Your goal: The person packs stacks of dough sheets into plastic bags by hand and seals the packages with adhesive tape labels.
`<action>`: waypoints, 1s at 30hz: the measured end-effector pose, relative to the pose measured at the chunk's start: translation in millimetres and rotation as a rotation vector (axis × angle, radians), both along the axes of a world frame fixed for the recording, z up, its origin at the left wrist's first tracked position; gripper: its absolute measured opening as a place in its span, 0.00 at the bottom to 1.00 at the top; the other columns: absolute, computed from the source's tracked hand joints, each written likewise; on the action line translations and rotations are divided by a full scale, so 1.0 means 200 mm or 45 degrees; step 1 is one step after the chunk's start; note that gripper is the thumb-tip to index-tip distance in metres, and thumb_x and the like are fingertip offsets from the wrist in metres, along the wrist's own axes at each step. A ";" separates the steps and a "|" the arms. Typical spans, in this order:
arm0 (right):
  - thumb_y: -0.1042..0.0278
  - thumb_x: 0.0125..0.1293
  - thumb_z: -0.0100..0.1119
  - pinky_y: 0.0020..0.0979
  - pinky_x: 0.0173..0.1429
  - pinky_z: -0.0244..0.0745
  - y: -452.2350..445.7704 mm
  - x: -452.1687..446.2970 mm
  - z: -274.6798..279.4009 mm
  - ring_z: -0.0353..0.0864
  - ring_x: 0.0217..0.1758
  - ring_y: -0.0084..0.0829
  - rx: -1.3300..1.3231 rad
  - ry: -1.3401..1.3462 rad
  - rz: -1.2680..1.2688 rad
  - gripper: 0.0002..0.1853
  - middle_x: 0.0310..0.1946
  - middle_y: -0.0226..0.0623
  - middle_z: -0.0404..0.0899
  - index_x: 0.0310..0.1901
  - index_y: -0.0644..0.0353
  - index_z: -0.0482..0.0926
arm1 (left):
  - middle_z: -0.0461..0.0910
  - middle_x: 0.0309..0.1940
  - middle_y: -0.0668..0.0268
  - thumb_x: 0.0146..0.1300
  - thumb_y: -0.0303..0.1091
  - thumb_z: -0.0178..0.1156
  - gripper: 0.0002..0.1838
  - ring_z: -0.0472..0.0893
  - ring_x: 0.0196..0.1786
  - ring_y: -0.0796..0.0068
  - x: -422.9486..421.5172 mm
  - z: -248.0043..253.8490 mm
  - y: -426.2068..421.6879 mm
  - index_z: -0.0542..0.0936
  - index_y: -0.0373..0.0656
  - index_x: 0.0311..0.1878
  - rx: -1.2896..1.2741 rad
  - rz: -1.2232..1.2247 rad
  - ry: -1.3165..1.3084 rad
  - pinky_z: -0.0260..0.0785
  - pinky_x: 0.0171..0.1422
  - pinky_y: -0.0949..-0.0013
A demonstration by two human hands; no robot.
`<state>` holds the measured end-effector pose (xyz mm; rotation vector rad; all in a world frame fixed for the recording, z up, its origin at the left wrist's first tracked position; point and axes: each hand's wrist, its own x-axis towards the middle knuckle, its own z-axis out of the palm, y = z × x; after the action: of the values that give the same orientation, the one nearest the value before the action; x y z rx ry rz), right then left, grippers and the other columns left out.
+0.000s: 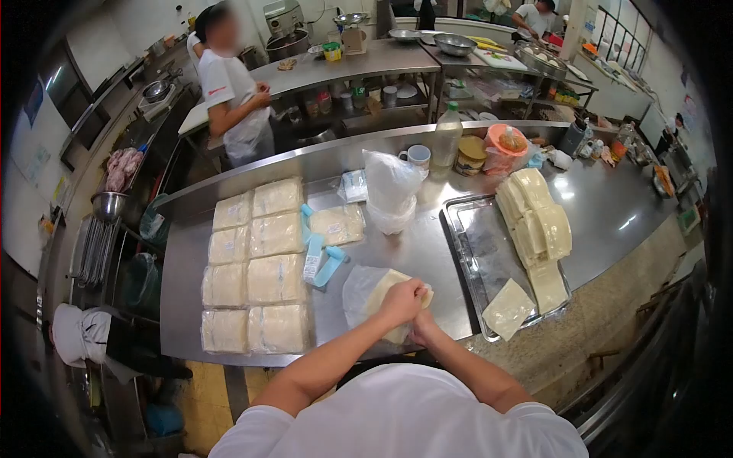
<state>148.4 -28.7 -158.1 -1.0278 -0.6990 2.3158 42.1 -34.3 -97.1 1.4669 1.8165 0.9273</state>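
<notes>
At the table's front edge, my left hand [404, 299] is closed on a clear plastic bag [356, 293]. Inside it is a pale yellow stack of square dough sheets [391, 281]. My right hand [421, 327] is closed just below the left one, at the bag's right end. Its fingertips are partly hidden. To the right, a metal tray [473, 263] bears tall, leaning stacks of dough sheets [532, 221]. One loose sheet [508, 309] lies at the tray's front corner. Packed bags of sheets [276, 278] stand in two columns on the left.
A blue-and-white label strip [324, 263] lies beside another packed bag [336, 224]. Behind are a white plastic bag [392, 183], a mug [417, 156], a bottle [447, 137] and an orange tub [505, 145]. Other people [233, 91] stand across the table and farther back.
</notes>
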 end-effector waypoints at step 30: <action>0.57 0.75 0.54 0.51 0.65 0.73 0.24 -0.10 -0.10 0.78 0.60 0.44 -0.813 -0.370 0.278 0.24 0.61 0.45 0.78 0.66 0.61 0.69 | 0.81 0.48 0.50 0.74 0.43 0.54 0.16 0.81 0.52 0.43 0.06 0.01 -0.38 0.78 0.37 0.44 -0.373 -0.130 0.273 0.74 0.53 0.45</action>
<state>127.5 19.2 -177.7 -1.6617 -0.1592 2.6822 53.7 -111.0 -94.4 1.4982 1.9131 0.4443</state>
